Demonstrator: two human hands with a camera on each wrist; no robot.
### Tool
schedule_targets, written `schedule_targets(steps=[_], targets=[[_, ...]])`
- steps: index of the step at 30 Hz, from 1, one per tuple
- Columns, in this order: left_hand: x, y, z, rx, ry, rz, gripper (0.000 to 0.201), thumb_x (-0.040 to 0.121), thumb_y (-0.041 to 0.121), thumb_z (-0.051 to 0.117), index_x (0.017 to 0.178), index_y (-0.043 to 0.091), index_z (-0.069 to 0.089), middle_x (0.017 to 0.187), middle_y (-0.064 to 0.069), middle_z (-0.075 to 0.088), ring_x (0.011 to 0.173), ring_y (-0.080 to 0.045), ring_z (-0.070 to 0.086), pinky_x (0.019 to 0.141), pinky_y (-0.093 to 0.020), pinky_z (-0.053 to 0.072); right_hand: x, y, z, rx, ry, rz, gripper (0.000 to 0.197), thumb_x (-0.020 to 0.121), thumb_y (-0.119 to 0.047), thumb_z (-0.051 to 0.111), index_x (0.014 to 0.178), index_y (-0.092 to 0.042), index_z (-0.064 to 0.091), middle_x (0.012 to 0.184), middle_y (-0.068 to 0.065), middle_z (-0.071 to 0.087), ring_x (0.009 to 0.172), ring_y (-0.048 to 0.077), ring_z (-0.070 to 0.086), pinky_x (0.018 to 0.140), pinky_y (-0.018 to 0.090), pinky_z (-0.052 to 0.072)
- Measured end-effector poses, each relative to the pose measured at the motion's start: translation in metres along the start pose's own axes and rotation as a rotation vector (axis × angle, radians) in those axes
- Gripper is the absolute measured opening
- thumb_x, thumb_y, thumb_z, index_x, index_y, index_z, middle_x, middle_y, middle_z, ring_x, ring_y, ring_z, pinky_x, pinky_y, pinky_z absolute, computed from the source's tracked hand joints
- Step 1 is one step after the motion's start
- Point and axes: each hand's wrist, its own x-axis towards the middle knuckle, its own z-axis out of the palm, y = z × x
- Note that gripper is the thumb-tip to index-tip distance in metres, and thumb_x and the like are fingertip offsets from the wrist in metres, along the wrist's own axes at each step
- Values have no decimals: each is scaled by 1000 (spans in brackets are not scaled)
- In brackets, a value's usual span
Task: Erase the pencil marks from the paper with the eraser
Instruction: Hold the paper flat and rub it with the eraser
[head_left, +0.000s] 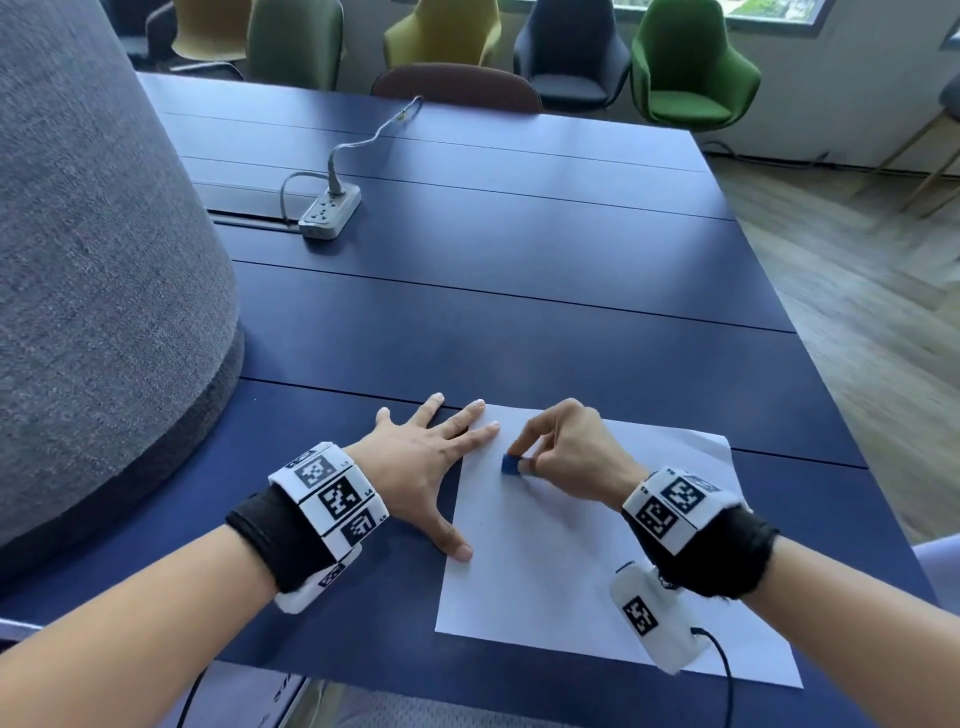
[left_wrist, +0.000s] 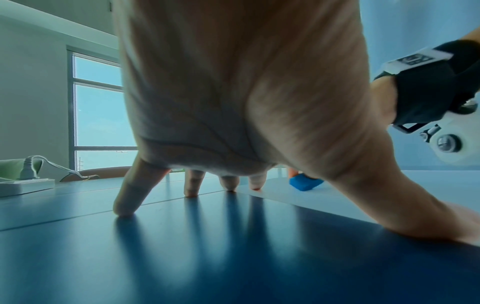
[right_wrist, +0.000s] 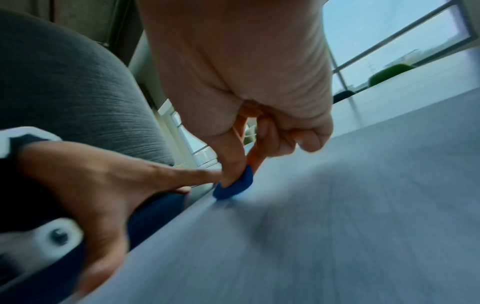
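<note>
A white sheet of paper (head_left: 582, 545) lies on the dark blue table (head_left: 467, 322) near its front edge. My right hand (head_left: 561, 447) pinches a small blue eraser (head_left: 510, 464) between thumb and fingers and presses it on the paper's upper left part. The eraser (right_wrist: 233, 188) shows blurred in the right wrist view, and the eraser (left_wrist: 303, 183) peeks out behind my palm in the left wrist view. My left hand (head_left: 431, 457) lies spread flat, fingertips and thumb on the paper's left edge. No pencil marks are plain to see.
A white power strip (head_left: 330, 210) with a plugged cable sits far back on the table. A large grey fabric-covered form (head_left: 93, 260) rises at the left. Several chairs (head_left: 685, 67) stand beyond the far edge. Wooden floor lies to the right.
</note>
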Motion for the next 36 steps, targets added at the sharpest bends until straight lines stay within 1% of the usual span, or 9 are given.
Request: schedule_targets(steps=[3, 8, 13, 17, 21, 26, 30, 34, 36], targets=[[-1, 1, 0, -6, 4, 2, 135, 53, 83, 69, 149, 46, -17, 155, 24, -28, 146, -22, -25, 109, -72, 7, -11, -5, 3, -59, -200, 15, 15, 74, -9, 71, 80, -21, 77, 64, -3, 64, 55, 7, 54, 48, 12, 42], [-1, 1, -1, -16, 0, 1, 135, 52, 82, 70, 150, 45, -16, 155, 23, -27, 146, -22, -25, 110, -72, 6, 0, 0, -4, 32, 58, 40, 11, 72, -12, 73, 78, -20, 78, 63, -2, 65, 57, 9, 57, 56, 16, 45], [-1, 0, -1, -13, 6, 4, 135, 53, 82, 70, 150, 44, -15, 155, 23, -27, 146, -22, -25, 109, -73, 6, -14, -5, 0, -83, -226, 34, 17, 72, -9, 72, 77, -23, 77, 66, 0, 65, 58, 9, 54, 52, 14, 43], [-1, 1, -1, -17, -1, 2, 134, 53, 82, 70, 150, 45, -15, 155, 23, -27, 146, -22, -25, 110, -72, 6, -9, -1, 0, 5, 1, 19, 13, 72, -10, 73, 77, -20, 78, 67, 6, 70, 53, 8, 55, 52, 15, 44], [-1, 2, 0, -10, 3, -1, 135, 53, 81, 71, 150, 44, -15, 156, 22, -27, 146, -23, -24, 110, -72, 7, -29, -5, 7, -82, -295, 28, 17, 74, -7, 69, 81, -20, 77, 70, 4, 67, 59, 11, 54, 48, 12, 41], [-1, 0, -1, -18, 6, 0, 134, 53, 82, 71, 150, 45, -14, 156, 22, -26, 146, -23, -23, 109, -72, 7, -22, -1, 7, 4, -62, 15, 13, 73, -10, 72, 83, -17, 78, 77, 12, 73, 62, 14, 57, 54, 16, 44], [-1, 1, 0, -6, 12, -1, 134, 53, 81, 71, 151, 44, -14, 156, 22, -26, 146, -23, -23, 109, -72, 8, -38, -4, 13, -72, -313, 20, 19, 73, -6, 68, 83, -20, 77, 77, 11, 72, 61, 11, 57, 51, 15, 43], [-2, 1, -1, -14, 8, 1, 134, 53, 81, 71, 150, 44, -14, 156, 22, -25, 146, -23, -23, 110, -71, 9, -28, -3, 13, -24, -111, -4, 15, 73, -7, 72, 80, -20, 78, 70, 5, 70, 56, 7, 56, 50, 10, 42], [-2, 2, -1, -12, 12, 2, 135, 53, 81, 71, 151, 43, -15, 156, 22, -25, 146, -23, -23, 110, -71, 8, -32, 1, 14, -22, -151, -26, 15, 73, -7, 72, 79, -20, 78, 69, 5, 70, 55, 7, 56, 52, 12, 44]])
